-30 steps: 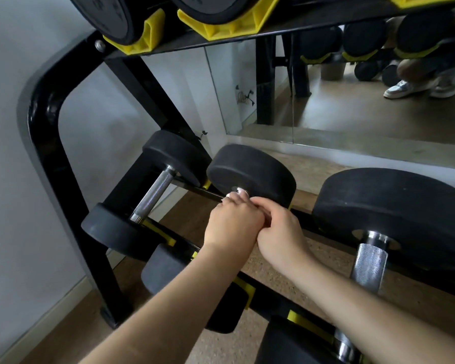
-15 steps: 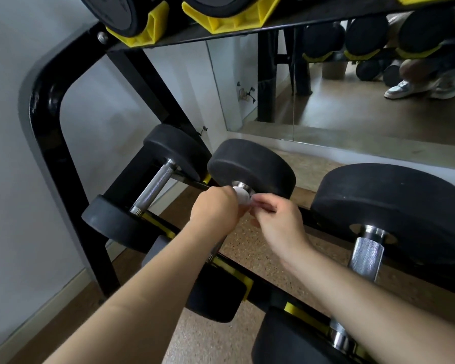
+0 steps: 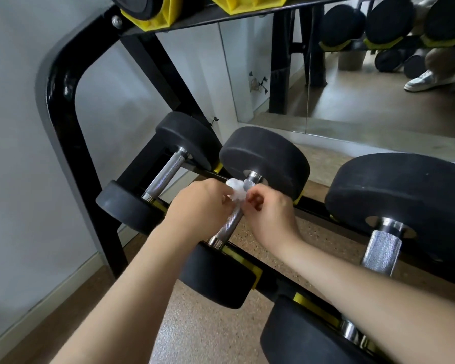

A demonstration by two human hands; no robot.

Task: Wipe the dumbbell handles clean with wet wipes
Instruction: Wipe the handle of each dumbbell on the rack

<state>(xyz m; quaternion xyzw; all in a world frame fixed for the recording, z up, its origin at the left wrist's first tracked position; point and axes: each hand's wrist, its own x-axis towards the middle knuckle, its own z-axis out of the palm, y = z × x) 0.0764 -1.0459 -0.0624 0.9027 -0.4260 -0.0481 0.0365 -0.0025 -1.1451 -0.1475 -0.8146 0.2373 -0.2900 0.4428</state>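
Note:
The middle dumbbell lies on the lower rack tier, its knurled steel handle (image 3: 230, 225) running between two black heads. A crumpled white wet wipe (image 3: 236, 191) sits at the upper end of that handle. My left hand (image 3: 199, 206) holds the wipe from the left, fingers curled around it and the bar. On the right side my right hand (image 3: 269, 214) pinches the wipe's edge with thumb and fingers. The lower stretch of the handle shows bare below both hands.
A smaller dumbbell (image 3: 166, 174) lies to the left and a larger one (image 3: 382, 248) to the right on the same tier. The black rack frame (image 3: 61, 106) curves up at left beside a white wall. Behind stands a mirror (image 3: 365, 88).
Both hands have drawn slightly apart and slid up the handle, so the white wipe and the lower handle now show. The view has shifted a little.

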